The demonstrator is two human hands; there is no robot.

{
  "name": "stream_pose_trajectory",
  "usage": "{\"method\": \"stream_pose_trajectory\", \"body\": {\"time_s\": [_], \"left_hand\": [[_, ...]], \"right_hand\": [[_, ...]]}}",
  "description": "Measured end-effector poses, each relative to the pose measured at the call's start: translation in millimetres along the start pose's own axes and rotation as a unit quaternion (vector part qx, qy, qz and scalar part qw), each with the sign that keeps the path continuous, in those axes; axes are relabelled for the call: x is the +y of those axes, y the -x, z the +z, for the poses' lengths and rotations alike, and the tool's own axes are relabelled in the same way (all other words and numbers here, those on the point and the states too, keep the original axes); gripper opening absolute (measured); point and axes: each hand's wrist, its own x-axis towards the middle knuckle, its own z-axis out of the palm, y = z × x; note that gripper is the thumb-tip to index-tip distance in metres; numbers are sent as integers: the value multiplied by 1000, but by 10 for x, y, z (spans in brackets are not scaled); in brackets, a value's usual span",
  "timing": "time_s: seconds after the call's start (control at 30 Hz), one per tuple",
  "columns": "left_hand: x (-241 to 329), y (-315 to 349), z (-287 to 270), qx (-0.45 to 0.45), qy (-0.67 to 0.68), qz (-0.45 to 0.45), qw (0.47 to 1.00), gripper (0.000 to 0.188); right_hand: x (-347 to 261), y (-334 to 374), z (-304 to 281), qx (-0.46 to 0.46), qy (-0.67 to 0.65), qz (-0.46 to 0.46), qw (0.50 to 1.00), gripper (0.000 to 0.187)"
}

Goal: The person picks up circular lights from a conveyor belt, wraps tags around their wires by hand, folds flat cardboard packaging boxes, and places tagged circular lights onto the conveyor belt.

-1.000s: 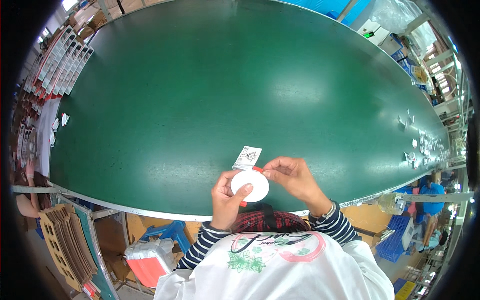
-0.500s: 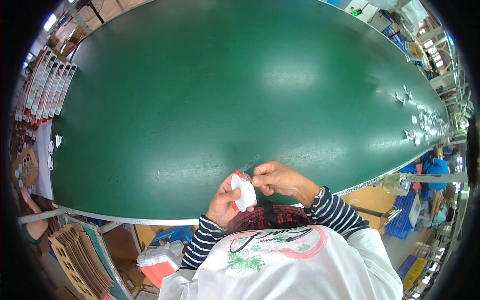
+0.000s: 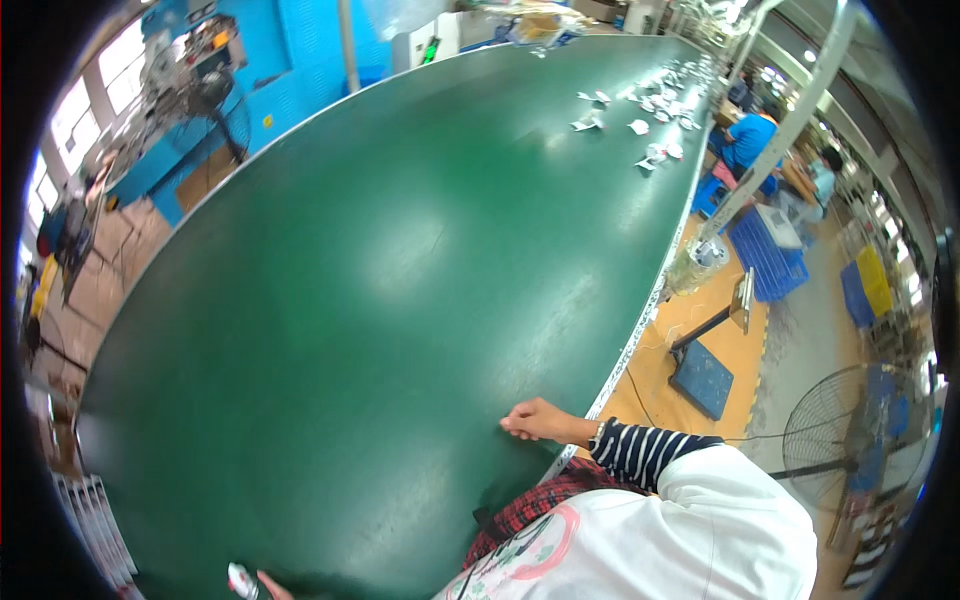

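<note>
At the lower left rim, my left hand (image 3: 274, 588) is mostly cut off by the picture's edge. Right at its visible finger is a small white piece with red parts (image 3: 240, 580), which the hand seems to grip; its far side is hidden. My right hand (image 3: 540, 421) hovers over the green table (image 3: 400, 330) close to its near edge, thumb and fingers pinched together. Whatever lies between those fingertips, if anything, is too small to make out.
Several white pieces (image 3: 660, 103) lie scattered at the table's far right end. Long white packages (image 3: 92, 525) stand at the lower left. Beyond the right edge are a platform scale (image 3: 703, 380), a blue crate (image 3: 768, 255), a fan (image 3: 850, 420) and seated people (image 3: 750, 138).
My view has swung toward the right. Both hands were together on the white disc-shaped piece; now they are far apart, the left at the lower left with a white-and-red piece.
</note>
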Motion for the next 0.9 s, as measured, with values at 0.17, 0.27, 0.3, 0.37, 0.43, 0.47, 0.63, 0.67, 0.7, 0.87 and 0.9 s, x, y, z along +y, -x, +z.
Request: {"method": "stream_pose_trajectory", "body": {"time_s": [0.17,0.27,0.3,0.37,0.43,0.47,0.63,0.67,0.7,0.87,0.9], "left_hand": [[615,-82,413,50,576,-433,691,52],[1752,693,1161,-98,375,-311,868,45],[1733,877,1487,-91,347,-236,903,38],[2259,1297,1983,-102,268,-95,953,30],[3073,1748,2269,-104,217,-21,971,30],[3300,1940,2417,-129,143,48,980,30],[4058,2265,2763,-235,-36,240,941,26],[4207,2276,2749,-239,-44,240,940,26],[4389,2276,2696,-298,-119,139,937,32],[4269,2296,2760,-273,-246,100,925,34],[4204,2240,2766,-259,-258,89,926,34]], "right_hand": [[163,-81,-759,221,48,-70,972,28],[5,-385,-1364,416,254,-135,863,19],[-107,-553,-1537,451,257,-150,841,17],[-117,-903,-2123,526,277,-206,778,14],[-209,-1255,-2704,563,289,-211,745,13],[-265,-1429,-3000,596,304,-215,711,12],[-621,-2029,-4534,715,247,-110,645,20],[-646,-2088,-4845,733,236,-64,635,24],[-623,-2169,-5177,753,227,-25,617,30],[-1007,-2432,-6069,791,206,91,569,58],[-1095,-2536,-6088,785,218,109,570,60]]}}
